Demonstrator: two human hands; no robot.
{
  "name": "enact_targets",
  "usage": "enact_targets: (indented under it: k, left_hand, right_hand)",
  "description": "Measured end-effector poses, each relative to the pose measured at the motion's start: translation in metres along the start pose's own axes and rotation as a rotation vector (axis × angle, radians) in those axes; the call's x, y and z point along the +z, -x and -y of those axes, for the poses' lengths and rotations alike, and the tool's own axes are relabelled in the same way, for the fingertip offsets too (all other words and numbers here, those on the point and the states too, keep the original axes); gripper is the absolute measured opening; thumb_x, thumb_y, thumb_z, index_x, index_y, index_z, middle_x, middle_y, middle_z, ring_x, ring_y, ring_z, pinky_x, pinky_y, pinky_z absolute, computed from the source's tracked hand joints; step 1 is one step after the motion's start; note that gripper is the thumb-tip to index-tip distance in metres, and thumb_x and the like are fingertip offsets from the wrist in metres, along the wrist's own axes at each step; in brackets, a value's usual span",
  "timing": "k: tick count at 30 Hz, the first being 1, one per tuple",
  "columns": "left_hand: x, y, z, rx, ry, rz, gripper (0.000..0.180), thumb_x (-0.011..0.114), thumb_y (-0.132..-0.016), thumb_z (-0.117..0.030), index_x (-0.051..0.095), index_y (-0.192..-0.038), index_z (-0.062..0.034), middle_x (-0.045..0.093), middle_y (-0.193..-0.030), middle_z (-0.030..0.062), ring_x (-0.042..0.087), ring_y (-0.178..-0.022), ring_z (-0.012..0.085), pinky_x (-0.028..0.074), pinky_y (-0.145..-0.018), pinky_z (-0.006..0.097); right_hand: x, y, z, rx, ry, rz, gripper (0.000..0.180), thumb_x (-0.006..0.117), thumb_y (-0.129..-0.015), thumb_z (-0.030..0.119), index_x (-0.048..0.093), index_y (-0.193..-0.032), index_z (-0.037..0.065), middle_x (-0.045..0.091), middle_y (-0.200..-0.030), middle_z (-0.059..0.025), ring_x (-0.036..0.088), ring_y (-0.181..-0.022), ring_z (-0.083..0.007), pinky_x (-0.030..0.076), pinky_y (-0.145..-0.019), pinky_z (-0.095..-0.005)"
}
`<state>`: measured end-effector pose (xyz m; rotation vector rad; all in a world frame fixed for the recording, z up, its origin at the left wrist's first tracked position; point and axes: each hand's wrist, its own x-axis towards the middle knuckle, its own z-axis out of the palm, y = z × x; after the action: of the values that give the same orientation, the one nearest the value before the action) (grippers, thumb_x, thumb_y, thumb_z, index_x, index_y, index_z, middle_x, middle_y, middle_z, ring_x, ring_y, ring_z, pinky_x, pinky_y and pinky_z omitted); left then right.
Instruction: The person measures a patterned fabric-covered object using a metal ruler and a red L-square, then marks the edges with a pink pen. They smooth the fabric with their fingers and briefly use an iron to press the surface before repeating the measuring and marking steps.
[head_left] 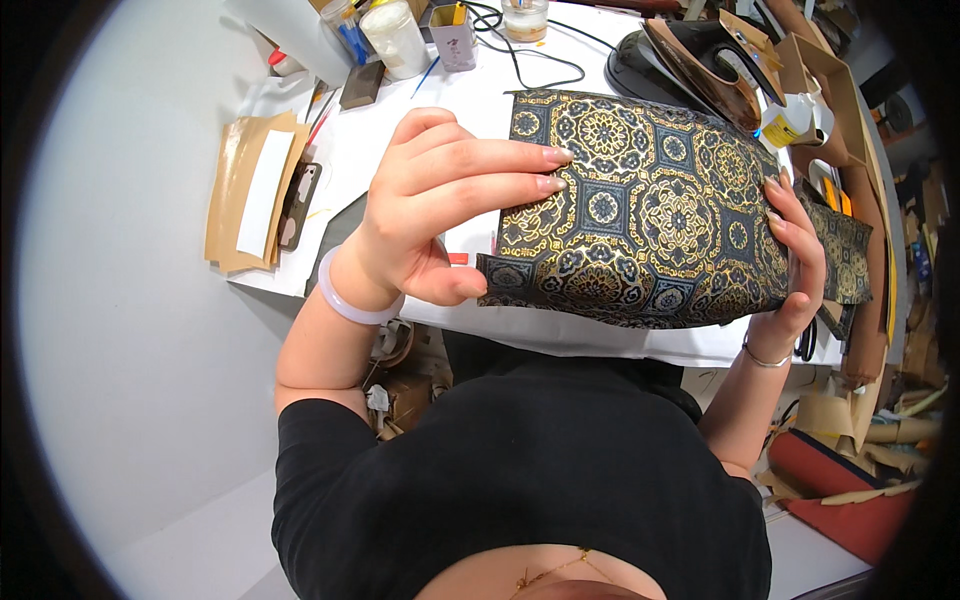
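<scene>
A piece of black, gold and blue-grey patterned brocade (pixel 650 210) is held up over the near side of the white-covered table. Its surface bows slightly, and a narrow strip along the lower left edge looks folded. My left hand (pixel 405 205) grips the left edge, two fingers lying on the face and the thumb by the lower left corner. At the right edge, my right hand (pixel 798 255) has its fingertips on the face, and its palm is partly hidden. A second piece of similar brocade (pixel 848 255) lies beyond my right hand.
Brown paper sheets (pixel 228 190) and a phone (pixel 300 205) lie at the table's left. At the back stand a white tub (pixel 395 40), a small tin (pixel 455 45) and a glass jar (pixel 525 20), with a black cable (pixel 550 85). Cardboard boxes (pixel 825 90) crowd the right.
</scene>
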<state>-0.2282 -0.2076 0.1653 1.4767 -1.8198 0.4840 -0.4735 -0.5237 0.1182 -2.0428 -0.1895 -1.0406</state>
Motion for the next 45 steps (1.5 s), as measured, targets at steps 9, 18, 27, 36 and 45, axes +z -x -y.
enact_targets:
  k: [9,18,27,36,45]
  left_hand:
    - [0.009,0.008,-0.001,-0.029,0.117,-0.105,0.058,0.048,-0.107,-0.055,0.079,-0.115,-0.0057,0.08,-0.126,0.0117,0.073,-0.095,0.0199,0.042,-0.082,0.034]
    - [0.007,0.011,-0.01,-0.342,0.509,-0.123,0.029,0.076,-0.09,0.002,0.078,-0.118,-0.0042,0.078,-0.131,0.0141,0.073,-0.11,0.0229,0.055,-0.087,0.036]
    - [0.034,0.041,-0.023,-0.352,0.252,-0.401,0.039,0.087,-0.093,-0.019,0.072,-0.124,0.0001,0.067,-0.128,0.0168,0.068,-0.106,0.0221,0.058,-0.084,0.032]
    - [0.04,0.044,-0.033,-0.241,0.157,-0.377,0.039,0.06,-0.11,-0.033,0.072,-0.129,-0.002,0.062,-0.119,0.0144,0.064,-0.102,0.0245,0.054,-0.089,0.036]
    - [0.039,0.043,-0.029,-0.249,0.193,-0.401,0.046,0.057,-0.11,-0.043,0.069,-0.129,-0.0025,0.06,-0.112,0.0138,0.061,-0.093,0.0222,0.053,-0.078,0.035]
  right_hand:
    - [-0.002,-0.001,0.0,-0.005,-0.004,0.022,0.07,0.04,-0.109,0.067,0.066,-0.129,0.005,0.062,-0.147,-0.0302,0.05,-0.148,-0.0478,0.026,-0.128,-0.0649]
    - [0.006,-0.001,-0.001,0.013,-0.064,-0.045,0.067,0.042,-0.109,0.063,0.065,-0.127,0.003,0.065,-0.142,-0.0311,0.06,-0.139,-0.0432,0.026,-0.129,-0.0659]
    - [0.009,0.0,0.002,0.042,-0.051,-0.084,0.064,0.043,-0.109,0.06,0.065,-0.126,0.003,0.066,-0.14,-0.0308,0.059,-0.139,-0.0442,0.026,-0.128,-0.0682]
    - [0.01,-0.001,0.004,0.031,-0.059,-0.076,0.063,0.044,-0.109,0.06,0.065,-0.125,0.003,0.066,-0.14,-0.0304,0.059,-0.139,-0.0434,0.025,-0.128,-0.0691]
    - [0.01,0.001,0.001,0.043,-0.068,-0.074,0.063,0.044,-0.109,0.06,0.066,-0.126,0.003,0.066,-0.141,-0.03,0.056,-0.142,-0.0448,0.025,-0.128,-0.0678]
